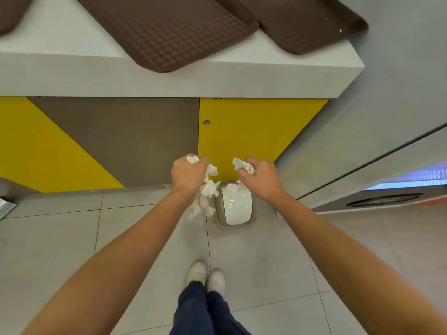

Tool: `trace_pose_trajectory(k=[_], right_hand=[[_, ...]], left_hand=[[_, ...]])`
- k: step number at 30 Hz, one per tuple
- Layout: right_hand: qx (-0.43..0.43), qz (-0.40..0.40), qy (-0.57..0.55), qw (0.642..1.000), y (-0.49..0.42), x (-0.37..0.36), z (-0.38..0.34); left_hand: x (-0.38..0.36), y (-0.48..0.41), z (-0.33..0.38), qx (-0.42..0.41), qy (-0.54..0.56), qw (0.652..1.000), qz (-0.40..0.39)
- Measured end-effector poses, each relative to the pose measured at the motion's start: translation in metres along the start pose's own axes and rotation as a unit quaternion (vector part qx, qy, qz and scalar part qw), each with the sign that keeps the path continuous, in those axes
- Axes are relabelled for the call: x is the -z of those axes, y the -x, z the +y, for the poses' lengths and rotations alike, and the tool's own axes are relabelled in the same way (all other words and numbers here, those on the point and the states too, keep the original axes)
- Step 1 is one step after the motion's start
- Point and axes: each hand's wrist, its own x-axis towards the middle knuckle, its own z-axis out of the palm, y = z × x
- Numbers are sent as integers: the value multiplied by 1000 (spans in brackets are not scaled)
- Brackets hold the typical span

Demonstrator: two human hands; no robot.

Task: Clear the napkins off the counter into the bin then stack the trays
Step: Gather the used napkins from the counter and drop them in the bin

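Observation:
My left hand (187, 174) is closed around a bunch of crumpled white napkins (205, 197) that hang down below the fist. My right hand (260, 175) grips another crumpled napkin (243, 165). Both hands hover just above a small beige bin with a white swing lid (235, 209) on the floor against the counter base. One napkin piece (231, 189) lies at the lid's far edge. On the white counter (72, 76) above lie brown trays: a textured one (167, 32) in the middle, another (309, 22) to the right, a corner of a third (9, 13) at far left.
The counter front has yellow and brown panels (242, 136). A grey wall with a glass panel (387, 141) stands to the right. Grey floor tiles (60, 238) spread to the left. My white shoes (205, 276) are just behind the bin.

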Motion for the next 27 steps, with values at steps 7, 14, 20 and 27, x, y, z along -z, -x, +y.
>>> trace_pose_trajectory(k=[7, 14, 20, 27], right_hand=[[-61, 1, -23, 998, -16, -26, 44], [-141, -8, -29, 990, -26, -53, 104], [-197, 2, -61, 978, -31, -77, 162], [-242, -36, -86, 966, -43, -133, 245]], left_hand=[[-28, -34, -28, 35, -20, 999, -35], [-60, -67, -84, 77, -36, 995, -59], [-93, -86, -138, 137, -31, 989, -46], [-133, -114, -202, 180, -27, 983, -26]])
